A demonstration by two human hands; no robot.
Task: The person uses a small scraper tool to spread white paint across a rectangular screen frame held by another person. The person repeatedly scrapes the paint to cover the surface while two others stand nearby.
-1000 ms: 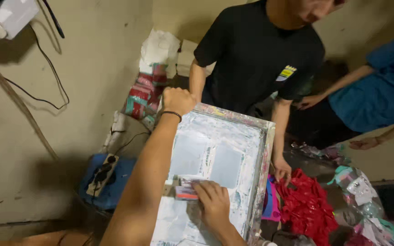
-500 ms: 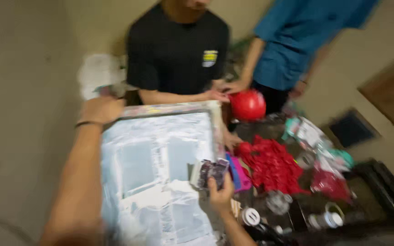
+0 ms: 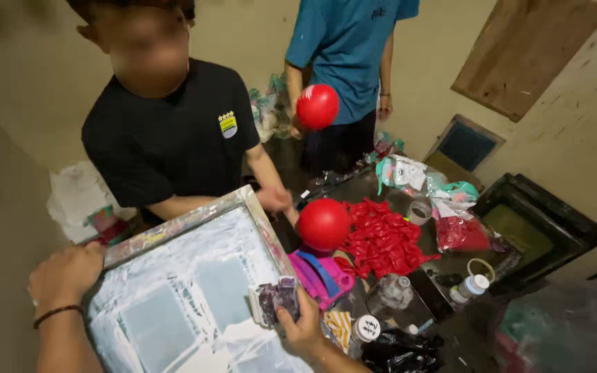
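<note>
**Screen frame held down, squeegee resting at its near right edge**

Gripping the far left corner of a screen-printing frame [image 3: 195, 290] with the left hand [image 3: 67, 273], fingers closed over the rim. Clamping the right hand [image 3: 302, 328] on an ink-stained squeegee [image 3: 276, 300] at the frame's near right edge, blade sitting on the white-coated mesh. Lying flat on the table [image 3: 354, 186], the frame, reaching from near left toward a co-worker in a black shirt [image 3: 174, 138] standing at its far side. Pressing an inflated red balloon [image 3: 323, 224] against the frame's right edge, the co-worker's hand [image 3: 274, 199]. Holding a second red balloon [image 3: 317, 106] farther back, another person in a blue shirt [image 3: 347, 48].

Judging by the heap of flat red balloons [image 3: 381, 238] to the right, with jars and bags around it, much work left; how many already done, not showing.

Compared with half a second ago: looking from farther right, frame sitting lower left in view, squeegee staying in the right hand, one balloon now down beside the frame.
</note>
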